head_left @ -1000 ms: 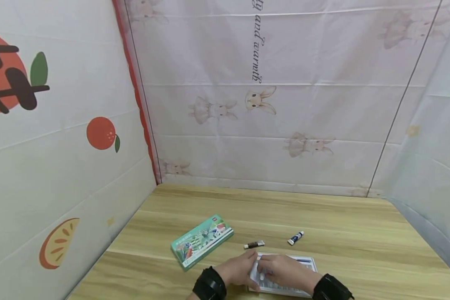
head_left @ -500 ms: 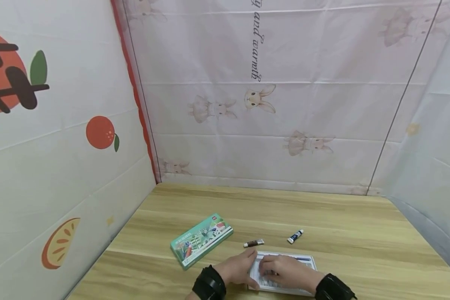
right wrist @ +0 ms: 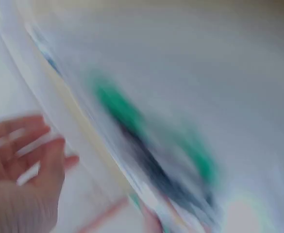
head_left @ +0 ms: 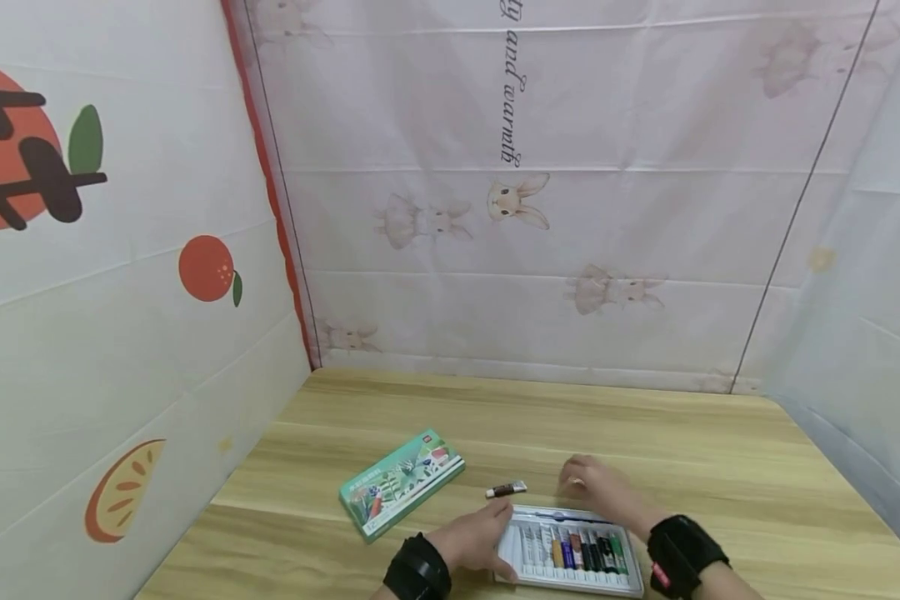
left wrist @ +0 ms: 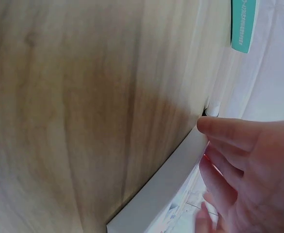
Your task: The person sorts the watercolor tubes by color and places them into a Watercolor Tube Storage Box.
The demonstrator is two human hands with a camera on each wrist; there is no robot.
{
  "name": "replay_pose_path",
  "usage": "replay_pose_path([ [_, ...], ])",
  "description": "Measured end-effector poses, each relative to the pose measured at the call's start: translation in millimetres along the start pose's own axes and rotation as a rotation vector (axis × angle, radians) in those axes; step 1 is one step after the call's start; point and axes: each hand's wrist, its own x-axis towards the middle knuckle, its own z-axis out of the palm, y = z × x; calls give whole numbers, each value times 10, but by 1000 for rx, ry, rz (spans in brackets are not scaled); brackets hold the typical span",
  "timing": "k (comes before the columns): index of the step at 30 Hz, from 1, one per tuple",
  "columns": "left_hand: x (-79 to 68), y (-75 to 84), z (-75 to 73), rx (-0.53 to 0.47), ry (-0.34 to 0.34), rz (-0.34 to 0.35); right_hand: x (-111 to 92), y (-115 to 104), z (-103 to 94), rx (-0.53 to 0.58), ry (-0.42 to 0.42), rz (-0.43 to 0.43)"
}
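Observation:
A white tray of paint tubes [head_left: 525, 575] lies at the table's near side, with several coloured tubes in its slots and a thin brush [head_left: 570, 518] along its far edge. My left hand [head_left: 474, 537] holds the tray's left end, thumb at the near corner and fingers at the far one; the left wrist view shows the fingers [left wrist: 229, 131] against its white side wall. Beyond the tray's far right part, my right hand [head_left: 603, 492] hovers with loosely bent fingers. The right wrist view is blurred, with nothing visible in those fingers [right wrist: 52, 155]. A brown paint tube [head_left: 506, 489] lies behind the tray.
A green paint box [head_left: 402, 487] lies on the wooden table [head_left: 682, 442] left of the tray. Printed cloth walls [head_left: 450, 317] enclose the table at the back and both sides.
My right hand has moved from over the tray to beyond its far edge, uncovering the coloured tubes. It now hides the spot where the blue tube lay. The left hand stays put.

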Motion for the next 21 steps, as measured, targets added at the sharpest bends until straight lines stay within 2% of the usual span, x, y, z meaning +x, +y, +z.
replay_pose_path([
  [2, 9, -3, 7, 0, 0, -3, -43, 167, -26, -98, -16, 66],
  [4, 18, -8, 15, -5, -2, -5, -92, 294, -31, -145, -51, 102],
  [7, 22, -14, 20, -11, -4, -2, -147, 412, -2, -181, -76, 111],
  [10, 27, -19, 26, -8, -3, -1, -172, 447, 50, -221, -49, 135],
  [12, 25, -20, 25, -10, -2, -4, -173, 450, 81, -223, -40, 169],
  [17, 11, -5, 5, -19, -16, -17, -175, 426, 107, -159, -89, 300],
  [21, -7, 5, -10, -25, -17, -16, -174, 419, 102, -172, -72, 306],
])
